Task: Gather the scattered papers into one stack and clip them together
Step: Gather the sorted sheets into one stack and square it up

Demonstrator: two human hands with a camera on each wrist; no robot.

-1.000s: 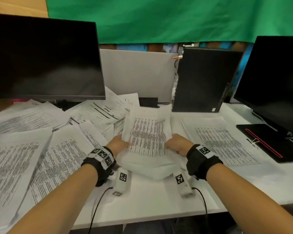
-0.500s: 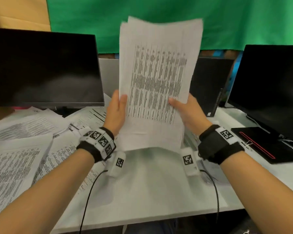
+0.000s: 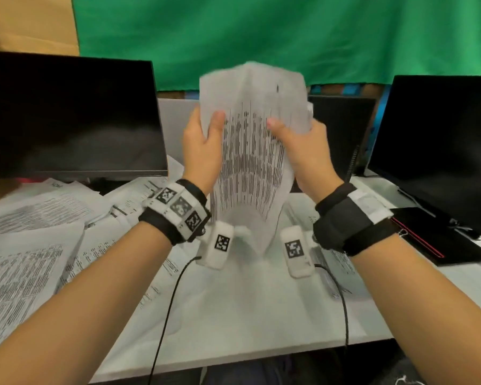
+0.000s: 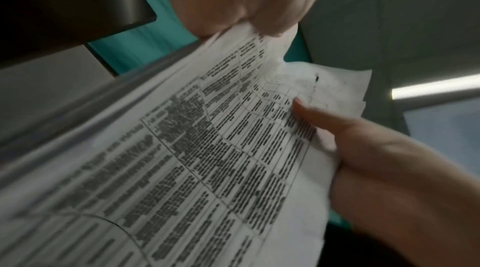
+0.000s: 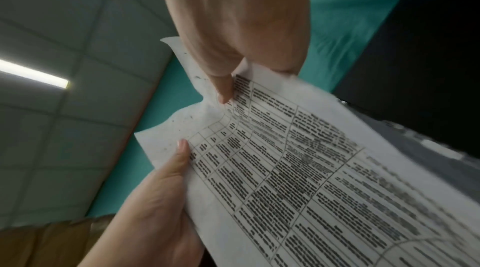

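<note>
Papers point(image 3: 250, 162) held upright above the surface point(image 3: 247, 315), gripped from both sides.
We note our left hand point(image 3: 202, 145) and right hand point(image 3: 303, 151) each clamped on a side edge, thumbs across the printed face, fingers curled behind; the sheets bow. More loose sheets point(image 3: 25, 259) lie scattered on the surface at left, below a monitor point(image 3: 67, 115).

Left hand point(image 3: 202, 151) and right hand point(image 3: 303, 154) grip a bowed paper stack point(image 3: 252, 162) upright above the desk point(image 3: 233, 315)
</note>
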